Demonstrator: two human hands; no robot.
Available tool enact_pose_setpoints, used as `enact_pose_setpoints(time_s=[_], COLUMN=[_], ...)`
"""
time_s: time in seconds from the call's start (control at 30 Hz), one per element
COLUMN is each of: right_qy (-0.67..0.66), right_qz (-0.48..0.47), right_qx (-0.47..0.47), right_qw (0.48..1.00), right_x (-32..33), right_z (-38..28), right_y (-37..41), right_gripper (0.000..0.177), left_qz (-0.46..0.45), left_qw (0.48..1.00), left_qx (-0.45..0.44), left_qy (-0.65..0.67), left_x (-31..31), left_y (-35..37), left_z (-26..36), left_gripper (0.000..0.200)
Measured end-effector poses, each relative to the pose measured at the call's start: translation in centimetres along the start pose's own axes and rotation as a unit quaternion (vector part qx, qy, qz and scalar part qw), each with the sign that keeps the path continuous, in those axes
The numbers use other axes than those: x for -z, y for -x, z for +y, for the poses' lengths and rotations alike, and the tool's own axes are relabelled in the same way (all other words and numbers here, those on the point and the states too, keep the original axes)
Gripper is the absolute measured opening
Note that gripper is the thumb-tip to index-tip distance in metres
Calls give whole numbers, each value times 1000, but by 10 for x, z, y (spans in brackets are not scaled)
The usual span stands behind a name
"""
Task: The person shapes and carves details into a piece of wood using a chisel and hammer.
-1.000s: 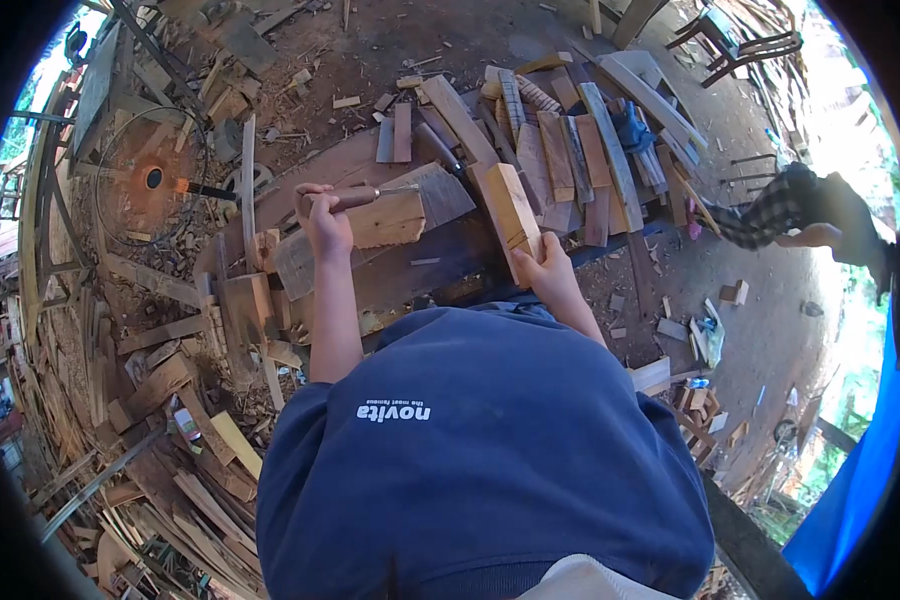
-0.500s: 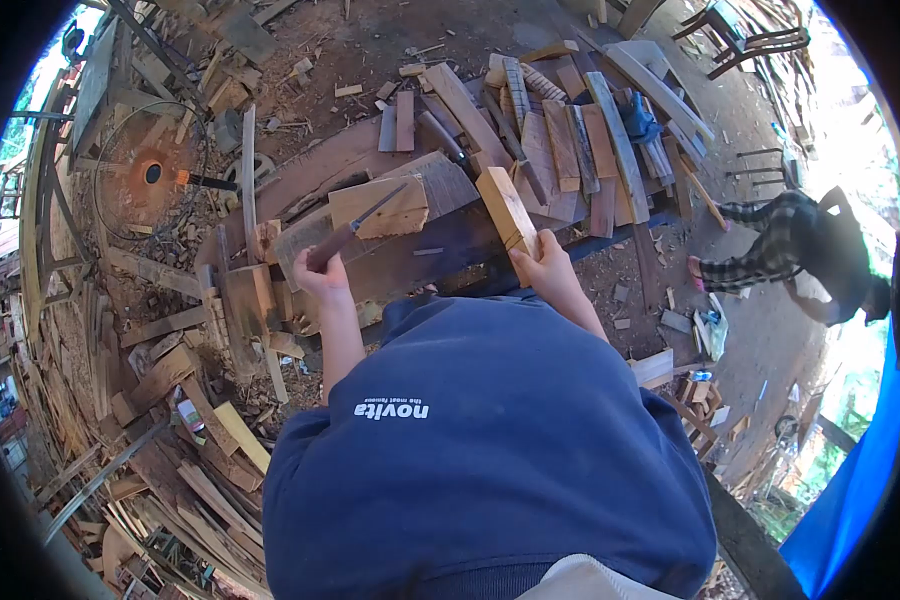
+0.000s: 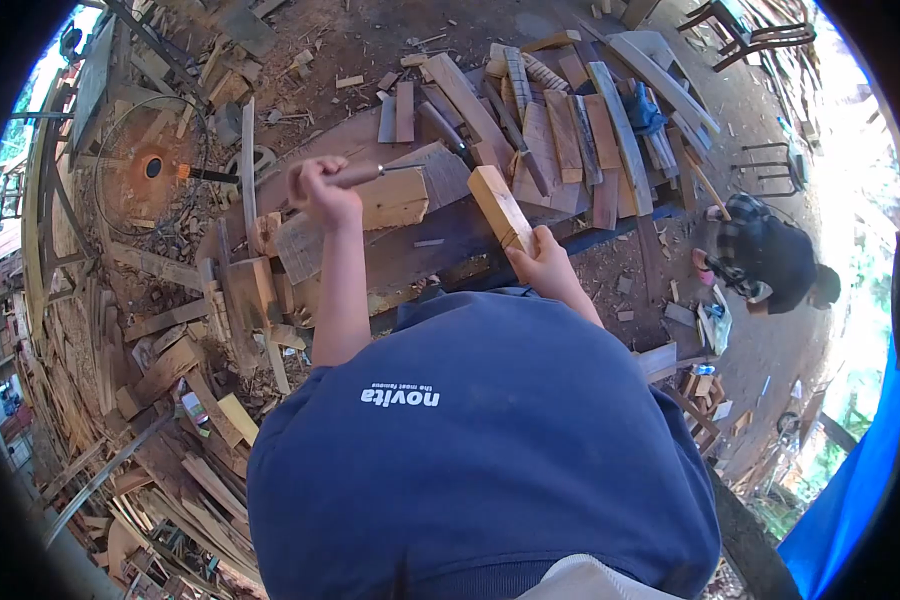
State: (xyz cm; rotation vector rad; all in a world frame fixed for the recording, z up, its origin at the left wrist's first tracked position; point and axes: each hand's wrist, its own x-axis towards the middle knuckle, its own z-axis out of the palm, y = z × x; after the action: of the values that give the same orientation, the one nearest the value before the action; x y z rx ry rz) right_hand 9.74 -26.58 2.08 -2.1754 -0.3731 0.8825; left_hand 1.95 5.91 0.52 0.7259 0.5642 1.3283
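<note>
Two hands are at work over a dark plank surface (image 3: 440, 250), seen from above past the person's blue sweatshirt (image 3: 490, 440). The left hand (image 3: 322, 190) is closed in a fist round the wooden handle of a slim metal-tipped tool (image 3: 370, 175) and is lifted above the surface. The metal end points right, across a pale flat block (image 3: 395, 200) lying beneath it. Whether it is a chisel or a knife cannot be told. The right hand (image 3: 542, 262) is wrapped round the near end of a long pale wood block (image 3: 498, 205), which stands tilted with its far end leaning away from the body. Its lower end is hidden by the hand, so its footing on the surface cannot be seen. Gripping it low probably leaves most of its length bare and keeps the fingers apart from the tool's metal end. The full fist on the handle suggests a firm hold rather than a delicate one. Behind the surface lies a loose pile of planks (image 3: 570, 130), fanned side by side and within arm's reach. A round wire frame with an orange hub (image 3: 150, 170) lies among scrap wood to the left. Another person (image 3: 765, 255) crouches on the dirt floor (image 3: 760, 330) well apart to the right, near a blue tarp (image 3: 850, 500).
</note>
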Motion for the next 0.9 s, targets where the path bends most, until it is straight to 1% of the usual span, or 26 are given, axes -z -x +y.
enact_pose_setpoints(time_s=[0.03,0.07,0.13,0.17,0.23,0.37,0.43,0.53,0.6,0.67,0.8,0.87,0.9], right_qy=[-1,-3,-7,-17,-31,-7,0,-27,-34,-34,-42,-34,-26], right_qz=[0,2,3,5,7,35,44,33,44,42,33,33,34], right_qx=[-1,-1,-2,-10,-18,-5,1,-7,6,-1,-5,-3,1], right_qw=[1000,1000,1000,1000,999,999,999,999,998,999,999,999,999], right_x=[1,4,9,11,15,20,25,31,33,36,41,40,40], right_z=[1,3,6,7,12,36,37,39,41,40,35,39,38], right_y=[1,2,3,4,3,-4,-6,-8,-11,-14,-16,-19,-20], right_gripper=[41,42,42,42,43,43,44,44,42,41,39,39,40], left_qz=[-45,-46,-92,-109,-122,-148,-150,-147,-142,-150,-141,-114,-112], left_qw=[999,999,989,981,977,964,962,959,957,948,948,938,938], left_qx=[5,5,-21,-36,-44,-60,-62,-67,-70,-100,-74,-63,-63], left_qy=[-14,-15,-116,-156,-169,-213,-220,-234,-242,-263,-275,-322,-323], left_x=[-6,-10,-37,-37,-45,-54,-55,-58,-59,-58,-69,-74,-74], left_y=[-1,2,12,12,18,24,26,29,30,31,35,33,31], left_z=[-5,-11,-12,-18,-23,-29,-31,-32,-34,-36,-36,-42,-48], left_gripper=[15,15,14,15,15,14,14,13,12,11,11,16,16])
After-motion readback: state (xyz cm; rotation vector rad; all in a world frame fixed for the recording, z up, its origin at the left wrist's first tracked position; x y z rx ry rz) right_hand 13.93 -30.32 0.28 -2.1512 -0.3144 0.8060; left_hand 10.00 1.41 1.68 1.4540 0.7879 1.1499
